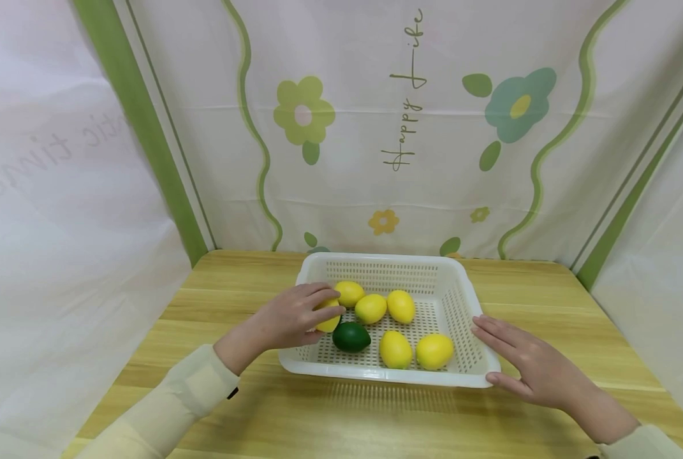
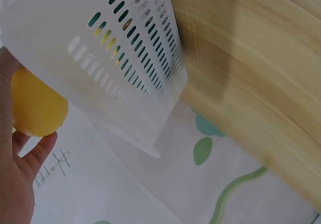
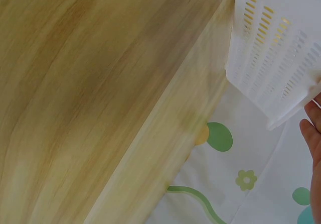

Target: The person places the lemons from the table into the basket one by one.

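In the head view my left hand (image 1: 292, 319) grips a yellow lemon (image 1: 330, 324) at the left side of a white plastic basket (image 1: 341, 371). The left wrist view shows that lemon (image 2: 40, 103) between thumb and fingers, level with the basket's rim. My right hand (image 1: 539, 366) touches the basket's right rim with its fingers nearly straight. Inside the basket lie several more lemons (image 1: 395, 349) and a dark green, lime-shaped fruit (image 1: 351, 337). A sliver of dark green shows behind the held lemon, mostly hidden.
The basket stands on a wood-grain table (image 1: 232, 280), near its far edge. Behind rises a white curtain (image 1: 341, 178) printed with flowers, and further white sheets (image 1: 60, 255) hang at both sides.
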Motion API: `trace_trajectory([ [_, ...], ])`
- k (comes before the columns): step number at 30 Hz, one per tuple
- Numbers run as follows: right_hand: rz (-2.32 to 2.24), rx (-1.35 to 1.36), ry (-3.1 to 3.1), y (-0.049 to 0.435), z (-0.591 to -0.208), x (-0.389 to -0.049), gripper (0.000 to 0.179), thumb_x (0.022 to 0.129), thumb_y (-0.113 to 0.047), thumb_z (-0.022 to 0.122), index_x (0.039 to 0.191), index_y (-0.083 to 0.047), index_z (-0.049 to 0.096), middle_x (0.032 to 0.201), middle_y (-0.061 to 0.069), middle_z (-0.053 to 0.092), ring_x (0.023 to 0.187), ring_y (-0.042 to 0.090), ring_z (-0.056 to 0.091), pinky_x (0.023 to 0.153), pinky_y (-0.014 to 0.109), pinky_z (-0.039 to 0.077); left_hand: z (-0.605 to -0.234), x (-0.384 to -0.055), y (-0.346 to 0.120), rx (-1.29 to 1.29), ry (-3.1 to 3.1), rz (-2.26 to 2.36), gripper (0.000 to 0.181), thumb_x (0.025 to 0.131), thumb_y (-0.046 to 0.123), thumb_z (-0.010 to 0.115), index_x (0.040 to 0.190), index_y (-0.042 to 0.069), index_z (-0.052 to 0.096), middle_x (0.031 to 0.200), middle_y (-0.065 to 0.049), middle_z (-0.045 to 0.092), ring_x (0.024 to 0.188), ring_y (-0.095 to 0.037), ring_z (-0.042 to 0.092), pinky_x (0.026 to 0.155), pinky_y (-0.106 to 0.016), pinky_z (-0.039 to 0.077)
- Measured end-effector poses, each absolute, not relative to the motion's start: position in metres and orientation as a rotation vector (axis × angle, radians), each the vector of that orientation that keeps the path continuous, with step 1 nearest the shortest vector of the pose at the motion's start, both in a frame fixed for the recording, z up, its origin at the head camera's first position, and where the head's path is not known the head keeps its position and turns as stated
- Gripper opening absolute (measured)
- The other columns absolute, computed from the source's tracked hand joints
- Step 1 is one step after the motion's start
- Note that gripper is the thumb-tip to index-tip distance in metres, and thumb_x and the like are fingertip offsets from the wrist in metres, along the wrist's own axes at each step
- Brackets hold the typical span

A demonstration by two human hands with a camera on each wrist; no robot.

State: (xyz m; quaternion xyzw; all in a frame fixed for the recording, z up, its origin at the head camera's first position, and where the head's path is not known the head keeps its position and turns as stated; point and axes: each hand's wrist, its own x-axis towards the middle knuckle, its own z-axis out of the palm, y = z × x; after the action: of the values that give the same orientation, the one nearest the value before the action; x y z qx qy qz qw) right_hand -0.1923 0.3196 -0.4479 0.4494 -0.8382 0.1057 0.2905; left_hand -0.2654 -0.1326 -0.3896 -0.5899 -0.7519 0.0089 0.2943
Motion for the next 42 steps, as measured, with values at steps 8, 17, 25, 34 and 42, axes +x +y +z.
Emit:
trace_trajectory([
  [8,0.278,1.202,-2.228,0.320,-0.449,-0.193,0.068,0.099,-0.054,0.044,0.133,0.004,0.056,0.136,0.019,0.054,0.130,0.023,0.046,0.113,0.020,0.020,-0.391,-0.264,-0.131,-1.608,-2.102,0.006,0.054,0.070,0.027,0.087,0.118,0.013,0.065,0.117,-0.008,0.061,0.112,-0.026,0.056,0.096,-0.034,0.049],
  [17,0.269,1.194,-2.239,0.320,-0.449,-0.193,0.068,0.098,-0.054,0.044,0.134,0.002,0.056,0.138,0.018,0.053,0.129,0.025,0.047,0.113,0.020,0.019,-0.391,-0.264,-0.128,-1.648,-2.173,0.008,0.052,0.073,0.026,0.084,0.119,0.013,0.065,0.115,-0.007,0.061,0.109,-0.023,0.056,0.096,-0.032,0.048],
  [25,0.274,1.194,-2.239,0.320,-0.449,-0.193,0.068,0.099,-0.054,0.044,0.133,0.003,0.056,0.137,0.018,0.053,0.130,0.024,0.046,0.114,0.020,0.019,-0.391,-0.263,-0.122,-1.663,-2.284,-0.024,0.045,0.075,0.023,0.083,0.116,0.012,0.067,0.112,-0.005,0.061,0.103,-0.020,0.058,0.096,-0.032,0.047],
  [34,0.275,1.198,-2.237,0.320,-0.448,-0.192,0.067,0.099,-0.053,0.044,0.133,0.004,0.056,0.137,0.019,0.053,0.131,0.023,0.045,0.114,0.021,0.019,-0.389,-0.260,-0.118,-1.645,-2.464,0.006,0.047,0.077,0.021,0.080,0.120,0.011,0.066,0.117,-0.003,0.060,0.106,-0.018,0.057,0.101,-0.031,0.044],
  [42,0.282,1.195,-2.239,0.320,-0.449,-0.192,0.067,0.099,-0.053,0.045,0.133,0.004,0.056,0.137,0.019,0.053,0.130,0.024,0.045,0.114,0.020,0.019,-0.387,-0.259,-0.116,-1.613,-2.578,0.063,0.044,0.077,0.021,0.076,0.119,0.013,0.066,0.110,0.000,0.062,0.095,-0.015,0.057,0.087,-0.026,0.049],
])
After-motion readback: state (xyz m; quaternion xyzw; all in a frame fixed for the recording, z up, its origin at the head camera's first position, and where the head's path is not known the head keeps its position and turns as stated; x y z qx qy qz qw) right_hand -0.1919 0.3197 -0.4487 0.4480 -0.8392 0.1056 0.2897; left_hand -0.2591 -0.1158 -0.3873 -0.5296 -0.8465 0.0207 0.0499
